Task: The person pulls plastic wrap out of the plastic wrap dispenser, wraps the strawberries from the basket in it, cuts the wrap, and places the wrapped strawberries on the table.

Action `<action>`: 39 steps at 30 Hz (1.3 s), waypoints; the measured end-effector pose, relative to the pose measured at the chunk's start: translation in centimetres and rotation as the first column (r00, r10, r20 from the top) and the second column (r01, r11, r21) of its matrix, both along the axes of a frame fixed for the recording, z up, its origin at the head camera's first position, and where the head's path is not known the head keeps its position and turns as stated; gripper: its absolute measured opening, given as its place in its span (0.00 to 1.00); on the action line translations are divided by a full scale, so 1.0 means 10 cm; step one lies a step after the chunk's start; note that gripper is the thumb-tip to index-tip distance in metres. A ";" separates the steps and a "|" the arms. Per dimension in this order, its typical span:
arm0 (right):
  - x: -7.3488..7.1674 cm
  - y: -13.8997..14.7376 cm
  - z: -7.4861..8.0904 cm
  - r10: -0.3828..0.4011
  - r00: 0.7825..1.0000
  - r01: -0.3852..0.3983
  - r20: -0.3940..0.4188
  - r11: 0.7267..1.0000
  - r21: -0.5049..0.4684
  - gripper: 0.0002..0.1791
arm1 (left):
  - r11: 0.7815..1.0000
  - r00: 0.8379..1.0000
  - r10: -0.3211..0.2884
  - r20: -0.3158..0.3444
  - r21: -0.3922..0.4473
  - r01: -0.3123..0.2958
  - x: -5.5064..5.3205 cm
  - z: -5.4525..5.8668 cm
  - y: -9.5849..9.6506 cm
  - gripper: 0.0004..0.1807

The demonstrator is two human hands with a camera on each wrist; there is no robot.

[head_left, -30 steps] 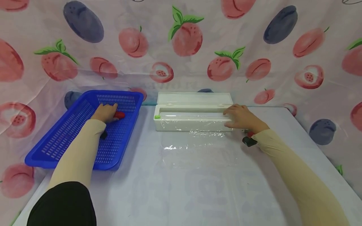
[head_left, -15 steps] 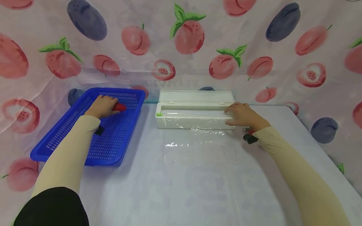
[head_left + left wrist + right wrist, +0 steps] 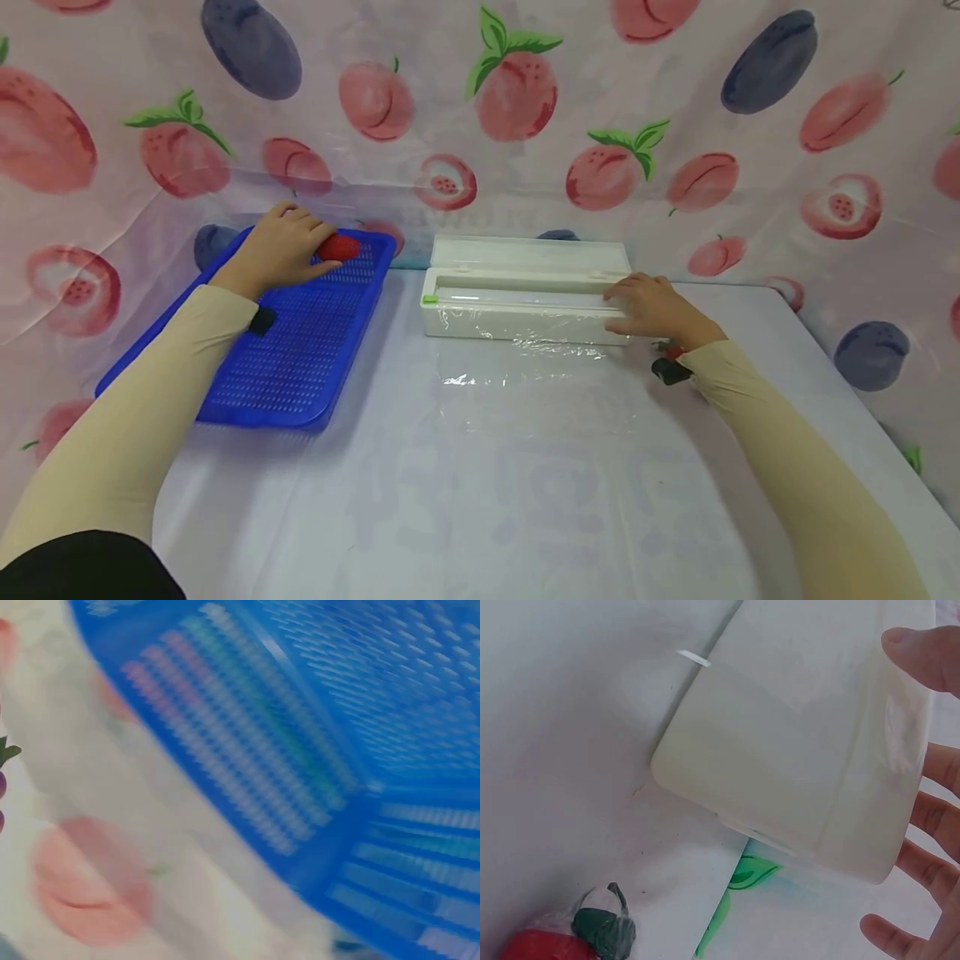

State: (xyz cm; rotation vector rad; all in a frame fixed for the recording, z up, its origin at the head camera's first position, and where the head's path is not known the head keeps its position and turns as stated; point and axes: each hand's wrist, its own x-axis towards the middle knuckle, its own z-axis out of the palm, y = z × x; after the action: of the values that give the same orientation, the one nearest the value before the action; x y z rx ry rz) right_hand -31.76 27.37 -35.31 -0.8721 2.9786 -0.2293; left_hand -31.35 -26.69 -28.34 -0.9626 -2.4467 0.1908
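Note:
My left hand (image 3: 281, 246) holds a red, rounded, tapering thing (image 3: 339, 247), strawberry-like, over the far end of the blue plastic basket (image 3: 322, 412). My fingers partly hide it, and I cannot tell its exact kind. In the left wrist view only the slotted basket wall (image 3: 225, 735) shows, blurred. At the right end of a white cling film dispenser (image 3: 517, 323), my right hand (image 3: 660, 310) grips the box, fingers over the top and thumb at the front. Its lid (image 3: 528, 254) stands raised. Clear film (image 3: 517, 375) runs from the box onto the table.
Beside my right wrist lies a red thing with a green top (image 3: 604, 930), wrapped in clear plastic. A white cover (image 3: 487, 517) lies over the table. Behind it hangs a fruit-printed cloth (image 3: 517, 183).
My left hand has lifted the red thing up from inside the basket toward its far rim. The right hand stays at the dispenser's end. The head view has shifted slightly.

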 end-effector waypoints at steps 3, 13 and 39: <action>0.01 0.02 0.00 -0.006 1.000 0.006 0.004 1.000 0.005 0.25 | 0.998 0.996 -0.052 -0.066 0.017 0.053 0.08 0.12 0.21 0.27; 0.03 0.04 -0.01 -0.019 1.000 0.019 -0.004 1.000 -0.010 0.26 | 0.997 0.996 -0.046 -0.070 0.057 0.050 0.52 0.28 1.11 0.26; 1.12 -0.96 0.12 0.232 0.816 -0.319 -0.529 0.944 -0.078 0.27 | 0.992 0.991 -0.097 -0.095 0.073 0.104 1.16 -0.62 2.24 0.28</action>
State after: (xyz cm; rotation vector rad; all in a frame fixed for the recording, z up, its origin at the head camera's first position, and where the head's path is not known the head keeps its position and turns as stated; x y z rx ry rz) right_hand -20.53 17.72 -34.08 -1.6078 3.2688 -0.2703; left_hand -19.76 -4.30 -34.58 -1.0172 -2.2990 0.1014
